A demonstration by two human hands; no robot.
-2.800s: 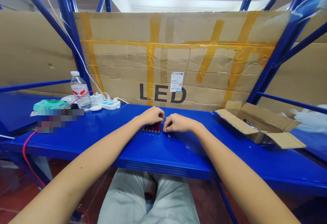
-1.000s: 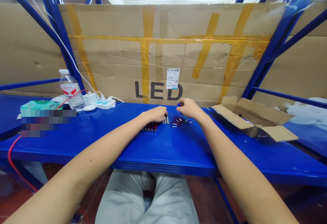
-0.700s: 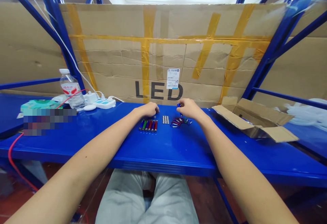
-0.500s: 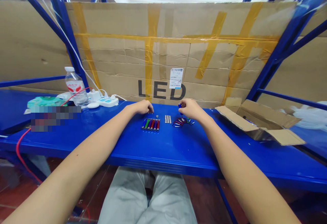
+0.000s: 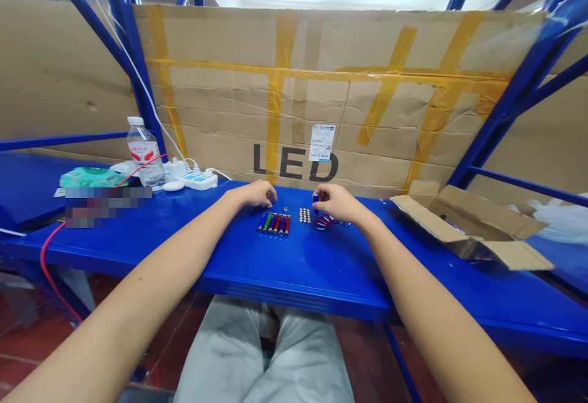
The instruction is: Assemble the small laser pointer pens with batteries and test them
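At the blue bench [image 5: 285, 268], right hand [image 5: 337, 201] pinches a blue tube [image 5: 315, 203] upright, seemingly for control; left hand [image 5: 260, 194] curled, contents untellable; coloured tubes [image 5: 276, 224] rowed, apparently for order.

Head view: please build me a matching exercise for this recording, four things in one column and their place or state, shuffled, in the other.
1. open brown cardboard box
2. clear plastic bottle with a white cap
3. row of shiny blue, green and red tubes
4. small blue cylinder

A. held by the right hand
B. standing left of the white power strip
C. lying side by side
D. flaps spread outward

Pairs: 1-D, 2-B, 3-C, 4-A
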